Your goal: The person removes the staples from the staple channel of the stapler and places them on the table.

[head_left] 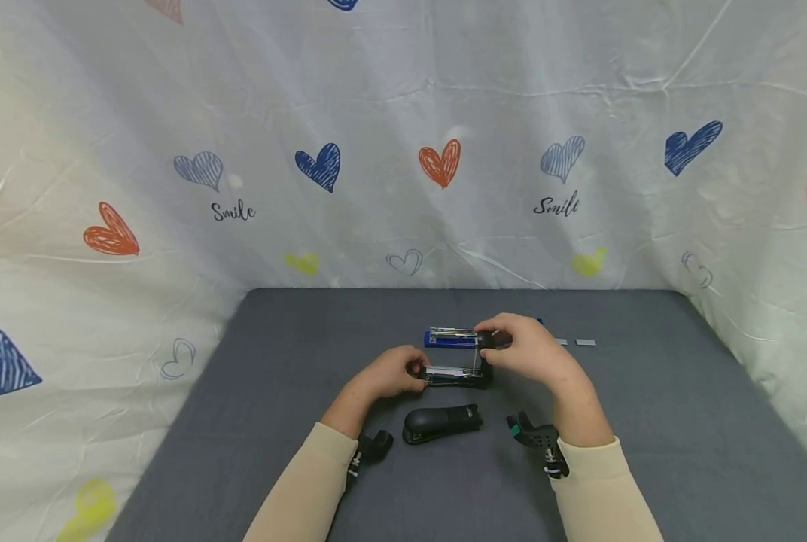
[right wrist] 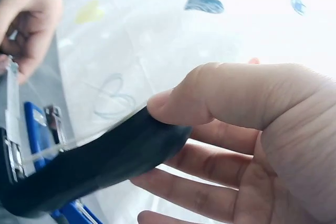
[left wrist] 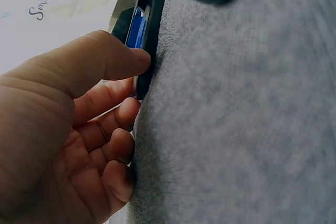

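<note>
A black stapler (head_left: 471, 381) lies on the table, swung open, its metal staple channel showing. My left hand (head_left: 398, 372) pinches the front end of its base between thumb and index finger. In the left wrist view the other left fingers rest curled beside the table cloth. My right hand (head_left: 527, 348) holds the raised black top arm (right wrist: 105, 161), thumb on one side and fingers on the other. Behind this stapler lies a blue stapler (head_left: 437, 342), partly hidden by the right hand. Nearer me sits a second black stapler (head_left: 442, 423), closed.
Small pale strips, probably staples (head_left: 585, 342), lie right of the right hand. The grey table (head_left: 295, 331) ends at a white curtain (head_left: 376, 226) printed with hearts. Wrist camera mounts (head_left: 539, 440) stick out under both forearms, close to the nearer stapler.
</note>
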`<act>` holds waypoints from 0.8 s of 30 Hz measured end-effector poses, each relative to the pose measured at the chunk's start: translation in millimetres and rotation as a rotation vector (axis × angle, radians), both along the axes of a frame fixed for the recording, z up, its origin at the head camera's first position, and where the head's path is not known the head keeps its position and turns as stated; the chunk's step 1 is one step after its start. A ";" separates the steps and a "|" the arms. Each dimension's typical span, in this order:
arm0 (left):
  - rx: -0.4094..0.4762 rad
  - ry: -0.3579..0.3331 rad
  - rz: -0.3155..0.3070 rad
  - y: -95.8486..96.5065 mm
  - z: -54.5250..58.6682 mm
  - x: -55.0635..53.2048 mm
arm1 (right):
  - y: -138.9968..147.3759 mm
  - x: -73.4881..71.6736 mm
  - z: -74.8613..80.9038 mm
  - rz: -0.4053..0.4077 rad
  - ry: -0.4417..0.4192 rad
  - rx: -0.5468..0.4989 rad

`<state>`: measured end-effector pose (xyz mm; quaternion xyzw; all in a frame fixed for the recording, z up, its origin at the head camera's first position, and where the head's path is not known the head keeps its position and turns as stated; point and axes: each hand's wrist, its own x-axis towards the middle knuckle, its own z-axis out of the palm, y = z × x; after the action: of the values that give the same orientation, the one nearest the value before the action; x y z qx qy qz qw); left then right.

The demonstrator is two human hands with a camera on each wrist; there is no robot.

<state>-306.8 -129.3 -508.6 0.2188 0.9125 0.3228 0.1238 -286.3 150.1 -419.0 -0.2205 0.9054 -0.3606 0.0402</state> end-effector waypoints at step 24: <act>0.002 0.024 0.002 0.7 -3.1 -1.0 | 66.2 -0.3 3.8 -0.052 -0.224 -0.006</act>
<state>-307.8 -128.5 -511.7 0.2220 0.9138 0.3210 0.1123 -286.6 216.3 -415.2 -0.1553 0.8996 -0.3866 0.1310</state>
